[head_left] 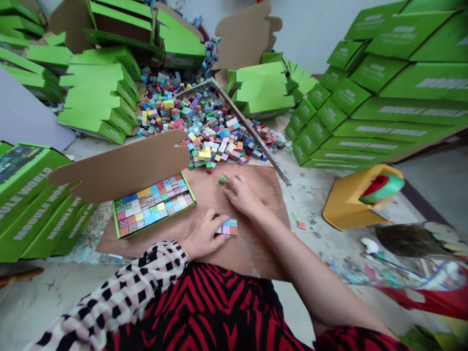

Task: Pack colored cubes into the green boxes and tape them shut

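My left hand [205,235] rests on the brown board [256,243], thumb and fingers closed around a small group of patterned cubes [230,227] in blue, lilac and orange. Part of that group is hidden under the fingers. Just beyond it, my right hand [241,194] pinches a small green cube [222,180] at its fingertips, low over the board. To the left lies an open green box [156,222] with its cardboard lid [124,163] raised. Rows of colourful patterned cubes [155,201] fill the box.
A large heap of loose cubes [204,122] lies behind the board, with an angled metal strip [252,131] across it. Green boxes [387,112] are stacked at right, more boxes [40,204] at left. A yellow tape dispenser [338,202] stands on the right.
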Tool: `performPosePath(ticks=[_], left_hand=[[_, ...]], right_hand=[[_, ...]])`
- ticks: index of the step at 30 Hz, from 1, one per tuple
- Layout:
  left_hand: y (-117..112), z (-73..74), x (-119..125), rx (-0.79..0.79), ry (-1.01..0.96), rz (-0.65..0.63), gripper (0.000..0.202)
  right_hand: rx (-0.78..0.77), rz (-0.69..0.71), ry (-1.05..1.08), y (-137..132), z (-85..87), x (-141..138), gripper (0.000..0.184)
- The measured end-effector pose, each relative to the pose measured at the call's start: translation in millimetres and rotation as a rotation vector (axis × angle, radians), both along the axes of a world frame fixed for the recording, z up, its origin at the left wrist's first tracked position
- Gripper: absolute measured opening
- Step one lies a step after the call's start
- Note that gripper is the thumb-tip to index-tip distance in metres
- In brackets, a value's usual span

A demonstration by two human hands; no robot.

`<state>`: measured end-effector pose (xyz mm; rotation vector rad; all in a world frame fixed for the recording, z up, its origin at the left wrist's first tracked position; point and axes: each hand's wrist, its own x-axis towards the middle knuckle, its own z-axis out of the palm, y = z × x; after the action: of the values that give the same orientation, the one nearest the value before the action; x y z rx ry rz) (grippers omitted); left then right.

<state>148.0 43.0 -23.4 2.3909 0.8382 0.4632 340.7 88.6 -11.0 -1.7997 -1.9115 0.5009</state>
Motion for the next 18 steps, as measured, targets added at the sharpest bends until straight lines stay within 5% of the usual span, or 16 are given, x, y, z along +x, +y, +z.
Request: performPosePath(ticks=[5, 10, 14, 18], left_hand=[[-0.6, 0.2, 0.7, 0.004, 0.014, 0.009, 0.04], [-0.7, -3.8, 0.1, -0.037, -0.035, 0.042, 0.039], [-0.3, -1.3, -0.4, -0.109, -0.082, 0.049, 0.057], [1.7, 5.1, -4.7, -0.159, -0.238, 0.02, 0.062]], right_hand=[[0.004, 0.014, -0.036, 4.1, -5.4, -5.2, 0.021], [0.026, 0.024, -0.024, -28.9, -1.0, 7.5, 0.02], [0.059, 0.012, 0.073, -64.9, 16.1, 11.6, 0.027], [-0.06, 0.228, 0.016, -89.1, 38.2, -0.3, 0.042]])
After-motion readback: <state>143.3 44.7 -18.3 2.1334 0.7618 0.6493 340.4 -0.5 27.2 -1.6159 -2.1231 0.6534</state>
